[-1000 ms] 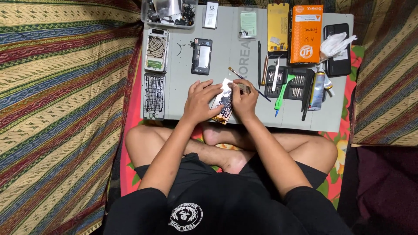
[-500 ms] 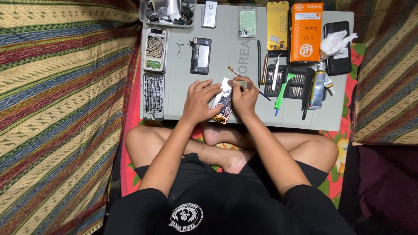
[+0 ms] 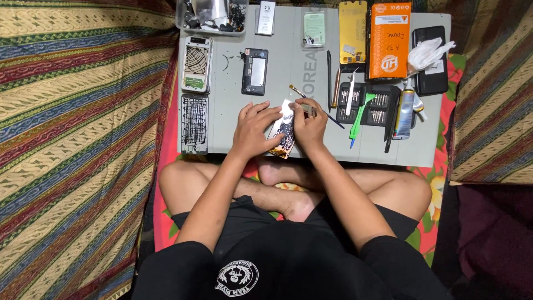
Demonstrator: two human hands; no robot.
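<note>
Left hand (image 3: 252, 130) pins the phone panel (image 3: 283, 136) at the grey bench's (image 3: 277, 89) near edge. Right hand (image 3: 310, 125) is clamped on a thin brush (image 3: 311, 105) over it. Risk as I see it: pressing hard could crack the panel or flick it off the edge.

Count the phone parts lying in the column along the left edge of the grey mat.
2. An upper back shell with a leaf pattern, and a lower scratched panel right below it. Others may hide under the tray at the top.
</note>
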